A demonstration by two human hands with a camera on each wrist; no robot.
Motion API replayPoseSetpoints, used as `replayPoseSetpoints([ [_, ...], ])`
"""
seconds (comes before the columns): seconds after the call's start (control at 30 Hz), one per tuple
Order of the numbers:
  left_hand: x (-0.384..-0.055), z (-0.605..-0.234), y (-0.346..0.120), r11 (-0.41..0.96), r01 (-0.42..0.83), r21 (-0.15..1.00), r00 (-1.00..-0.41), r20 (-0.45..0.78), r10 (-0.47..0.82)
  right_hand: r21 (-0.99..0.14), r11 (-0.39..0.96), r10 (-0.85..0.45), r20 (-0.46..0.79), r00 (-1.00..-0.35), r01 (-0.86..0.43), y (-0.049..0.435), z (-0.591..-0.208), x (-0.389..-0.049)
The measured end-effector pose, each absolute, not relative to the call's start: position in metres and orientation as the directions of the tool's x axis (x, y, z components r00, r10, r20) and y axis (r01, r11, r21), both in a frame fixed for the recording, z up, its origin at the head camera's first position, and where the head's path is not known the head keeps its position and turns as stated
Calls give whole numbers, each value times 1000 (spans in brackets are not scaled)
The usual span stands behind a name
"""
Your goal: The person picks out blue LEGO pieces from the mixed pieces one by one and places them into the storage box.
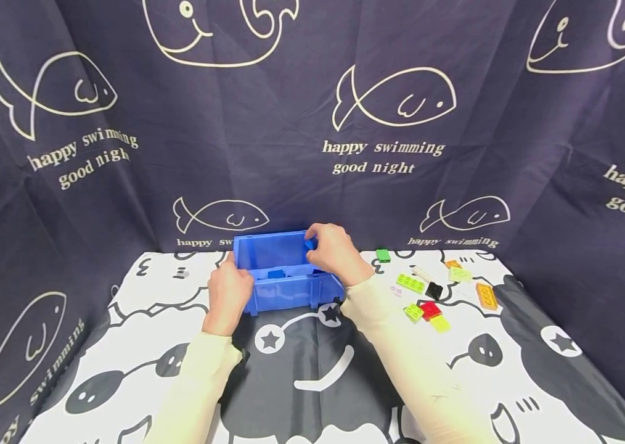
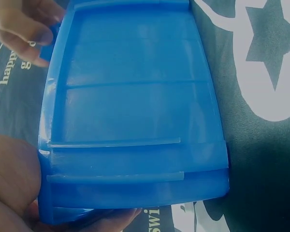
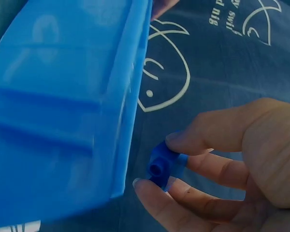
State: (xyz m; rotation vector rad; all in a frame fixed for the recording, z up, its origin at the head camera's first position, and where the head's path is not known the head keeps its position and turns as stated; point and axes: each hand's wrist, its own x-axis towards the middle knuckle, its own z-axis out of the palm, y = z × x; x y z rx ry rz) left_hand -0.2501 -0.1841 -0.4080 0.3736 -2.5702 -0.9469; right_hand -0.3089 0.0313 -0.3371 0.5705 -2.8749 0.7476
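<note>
A blue plastic box (image 1: 285,297) sits on the patterned cloth near the back, its tall blue back panel (image 1: 270,250) upright. My left hand (image 1: 229,290) grips the left end of the box, with the thumb in front. A small blue toy brick (image 3: 165,162), apparently with a round knob, is pinched between the thumb and fingers of my right hand (image 1: 334,251). That hand is over the right end of the box, beside the back panel. Inside the box lies another blue piece (image 1: 276,274); the front wall hides most of the contents.
Loose toy bricks lie on the cloth to the right: a lime brick (image 1: 410,283), a red brick (image 1: 431,310), a black brick (image 1: 434,291), an orange brick (image 1: 487,296) and several others. Further back lies a green brick (image 1: 383,255). A dark fabric curtain (image 1: 290,154) stands directly behind.
</note>
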Motion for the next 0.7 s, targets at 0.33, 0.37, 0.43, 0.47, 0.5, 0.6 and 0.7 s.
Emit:
replayPoseSetpoints([
  [0.33,-248,-409,-185,738,-117,664,-887,264,-378,-405,813,-386,164,-908,-419,1,-341,-305],
  [0.37,-249,-409,-185,738,-116,665,-886,266,-379,-404,812,-390,159,-907,-420,-1,-342,-305],
  [0.43,-249,-410,-184,739,-113,664,-886,269,-378,-400,814,-396,148,-906,-421,-4,-344,-305],
  [0.47,-249,-410,-184,741,-112,662,-886,271,-376,-397,815,-399,146,-905,-423,-6,-345,-305],
  [0.5,-249,-410,-184,743,-111,660,-886,273,-374,-394,817,-399,142,-906,-422,-7,-346,-306],
  [0.6,-250,-410,-184,748,-106,655,-886,278,-370,-387,824,-395,133,-909,-415,-9,-349,-306],
  [0.7,-251,-410,-184,751,-99,652,-886,286,-365,-389,831,-382,120,-916,-398,-9,-351,-308],
])
